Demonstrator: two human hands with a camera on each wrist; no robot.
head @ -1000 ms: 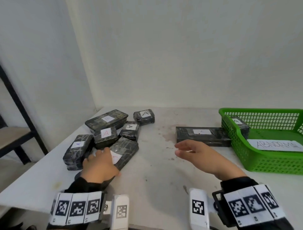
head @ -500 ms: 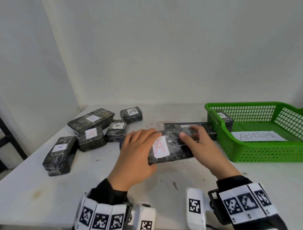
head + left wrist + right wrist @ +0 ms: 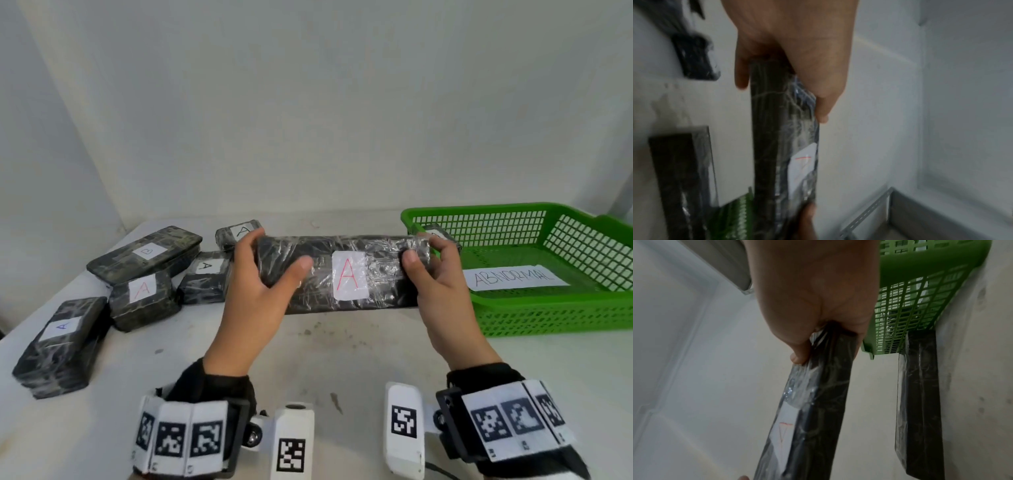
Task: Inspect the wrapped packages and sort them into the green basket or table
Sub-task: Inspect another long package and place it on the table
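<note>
— So where is the long package (image 3: 342,272) right now?

— Lifted clear of the table (image 3: 308,359), level, label with a red A facing up. The left hand (image 3: 253,291) grips one end, thumb on top and fingers curled behind; the right hand (image 3: 435,284) pinches the other end the same way. Neither palm is free.

— How do you reckon it handles?

— Stiff, I'd say: it spans between two end grips without any sag. The clear film (image 3: 797,386) is wrinkled and shiny, so probably slick under the fingers. Weight I can't judge, though it looks easy enough for two hands.

— Best place to hold it?

— At the ends, as now, with the thumbs kept off the label so the letter reads. For one hand, the middle, wrapped around the narrow sides.

— And the surroundings?

— The green basket (image 3: 548,308) sits just right of it, with a paper marked ABNORMAL (image 3: 513,278) and one small package (image 3: 436,234) inside. Another long package (image 3: 920,402) lies on the table against the basket's wall. Five unsorted packages (image 3: 144,294) cluster at the left, well apart from the basket
</note>
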